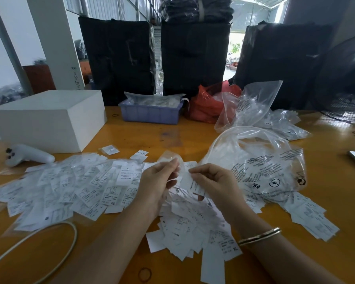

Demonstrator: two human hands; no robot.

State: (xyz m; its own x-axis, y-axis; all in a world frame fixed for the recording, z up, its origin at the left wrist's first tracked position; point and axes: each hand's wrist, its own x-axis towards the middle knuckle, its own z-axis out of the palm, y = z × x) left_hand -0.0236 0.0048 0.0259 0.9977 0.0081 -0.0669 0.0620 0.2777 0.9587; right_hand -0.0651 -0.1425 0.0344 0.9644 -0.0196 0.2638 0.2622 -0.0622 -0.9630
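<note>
The orange table (193, 136) in front of me is covered by a loose heap of labels (70, 189), small white printed slips lying every way, some under thin clear wrap. To my right a big clear plastic bag (260, 167) with black print slumps open, touching the edge of the heap.

Above the middle of the heap my left hand (159, 181) and right hand (215, 183) are raised close together. My right hand has thumb and forefinger curled tight on the upper end of one label (193, 183), which hangs tilted between my hands, clear of the pile. My left hand pinches a scrap of clear film (169, 157) just beside that label's top edge.

I judge the label almost weightless, thin and floppy, soft enough to crease if I squeeze hard and light enough for a draught to lift it. A fingertip pinch at a short end or corner is the place to take it, so that the strip hangs free. The film looks slicker and clingier, likely to slide between dry fingers, so I would pinch it at its edge.

Whether the film is a sleeve or only a torn wrapper I cannot tell. The label's lower end runs behind my right palm, my left fingertips are lost behind the film, and the small print is too blurred to read
</note>
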